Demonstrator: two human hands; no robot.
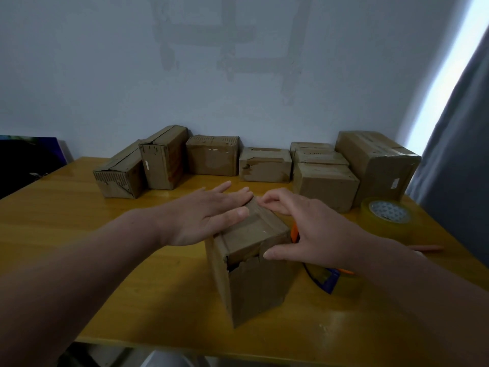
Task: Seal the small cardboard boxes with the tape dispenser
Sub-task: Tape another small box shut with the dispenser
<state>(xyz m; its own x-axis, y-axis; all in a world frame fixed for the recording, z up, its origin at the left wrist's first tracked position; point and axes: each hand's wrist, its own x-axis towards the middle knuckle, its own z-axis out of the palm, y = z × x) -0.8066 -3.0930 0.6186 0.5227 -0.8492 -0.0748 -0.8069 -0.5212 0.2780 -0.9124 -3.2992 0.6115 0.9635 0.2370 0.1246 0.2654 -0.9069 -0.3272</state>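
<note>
Yellow wood forms the table (79, 207). At far left a dark panel (26, 162) leans beside it. A row of boxes (211, 158) lines the wall, well apart from the work.

At centre, near the front edge, the left hand (201, 218) lies flat on the top flaps of the box (254, 284), fingers straight and slightly spread. The right hand (315, 234) has its fingers arched, with the tips on the far end of the top and the thumb against the near right corner, so it grips that side.

The dispenser (326, 280), orange and blue, lies on the table just beside the box. It is largely hidden under the right hand, and neither hand holds it. A tape roll (389, 215) sits further right.

Risks: the near flap is torn and gapes at its left corner. If the flat hand lifts before tape is laid, the flaps would probably spring open. Letting go to fetch the dispenser frees the right side, so the tall box could slide or tip.
</note>
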